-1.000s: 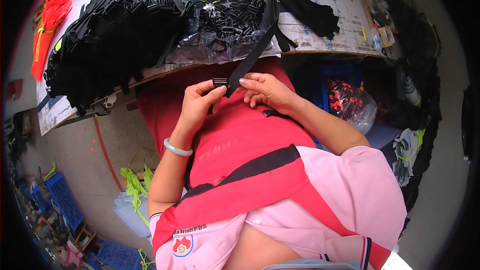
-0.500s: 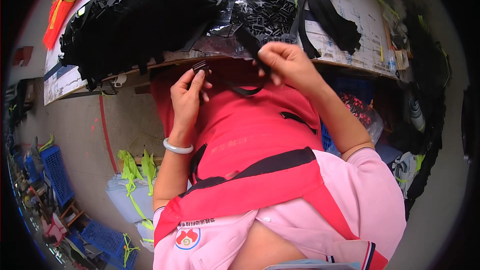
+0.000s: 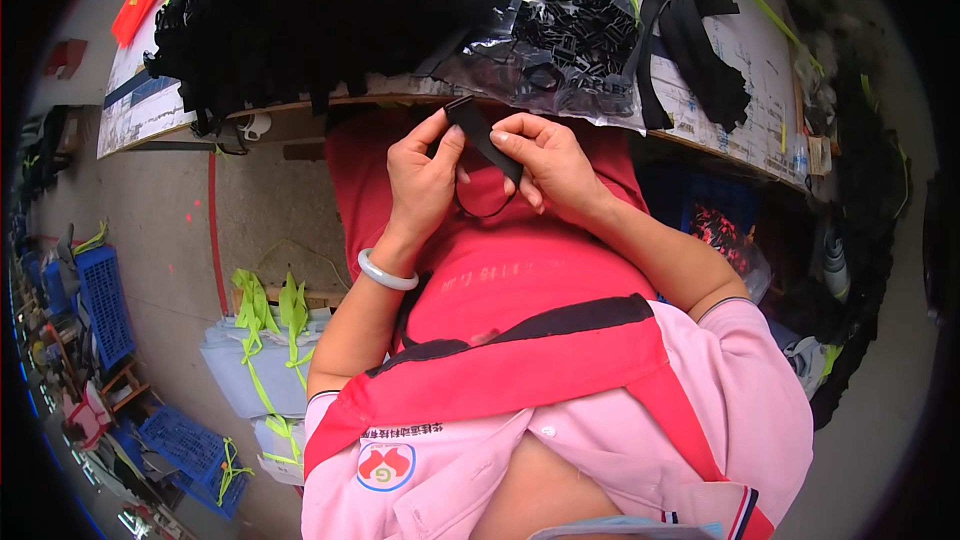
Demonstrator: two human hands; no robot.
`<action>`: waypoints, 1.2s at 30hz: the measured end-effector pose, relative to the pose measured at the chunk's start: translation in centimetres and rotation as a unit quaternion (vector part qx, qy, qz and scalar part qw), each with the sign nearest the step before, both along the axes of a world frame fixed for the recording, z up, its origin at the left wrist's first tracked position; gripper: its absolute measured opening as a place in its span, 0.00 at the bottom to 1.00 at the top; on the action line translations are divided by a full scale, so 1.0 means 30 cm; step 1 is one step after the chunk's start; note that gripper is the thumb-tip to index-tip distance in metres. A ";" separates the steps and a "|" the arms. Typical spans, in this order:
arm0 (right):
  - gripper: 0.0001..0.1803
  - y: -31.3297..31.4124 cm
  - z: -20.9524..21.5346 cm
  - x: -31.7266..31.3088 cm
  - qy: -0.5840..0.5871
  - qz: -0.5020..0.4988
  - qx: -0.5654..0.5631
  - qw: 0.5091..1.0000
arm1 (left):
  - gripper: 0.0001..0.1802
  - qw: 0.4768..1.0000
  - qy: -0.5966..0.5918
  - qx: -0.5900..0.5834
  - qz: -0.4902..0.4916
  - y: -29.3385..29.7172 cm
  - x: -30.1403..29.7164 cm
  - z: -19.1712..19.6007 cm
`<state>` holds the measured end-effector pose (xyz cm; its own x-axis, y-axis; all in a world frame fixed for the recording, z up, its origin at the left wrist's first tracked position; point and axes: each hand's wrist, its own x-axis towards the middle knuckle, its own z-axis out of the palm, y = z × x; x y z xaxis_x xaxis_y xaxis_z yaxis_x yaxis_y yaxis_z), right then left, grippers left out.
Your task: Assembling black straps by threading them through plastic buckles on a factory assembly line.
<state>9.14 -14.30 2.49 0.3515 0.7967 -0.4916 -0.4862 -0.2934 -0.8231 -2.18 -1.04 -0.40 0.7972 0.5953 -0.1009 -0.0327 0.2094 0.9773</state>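
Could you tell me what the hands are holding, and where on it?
Both hands, left and right, pinch a black webbing strap near its upper end; its loop hangs below.

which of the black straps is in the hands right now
The short black strap pinched by the left hand and right hand above the lap; the other straps lie on the table.

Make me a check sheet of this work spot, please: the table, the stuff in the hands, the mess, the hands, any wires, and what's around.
Surface: table with a paper cover, mostly buried.
Job's things: black strap, held above a red apron; part hangs in a loop.
Clutter: heap of black straps; clear bag of black buckles; more straps at right.
Hands: left hand and right hand both pinch the strap.
Cables: nothing seen.
Surroundings: blue crates on the floor at left; yellow-green straps on white bundles.
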 end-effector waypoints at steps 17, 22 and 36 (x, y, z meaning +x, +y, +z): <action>0.05 0.053 -0.063 -0.007 -0.311 -0.036 0.177 0.933 | 0.20 0.976 0.100 -0.177 -0.084 0.059 -0.045 0.000; 0.06 0.049 0.219 0.132 -0.229 -0.168 0.393 0.874 | 0.17 0.983 0.159 0.072 0.052 0.100 -0.058 -0.056; 0.12 0.047 -0.008 0.024 -0.097 0.118 -0.062 0.986 | 0.10 0.992 0.073 0.072 0.076 0.059 -0.070 -0.024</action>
<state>9.84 -12.90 2.24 0.2612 0.8052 -0.5324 -0.2295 -0.4839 -0.8445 -4.27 0.73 -1.12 0.6803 0.7240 -0.1139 0.0919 0.0700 0.9933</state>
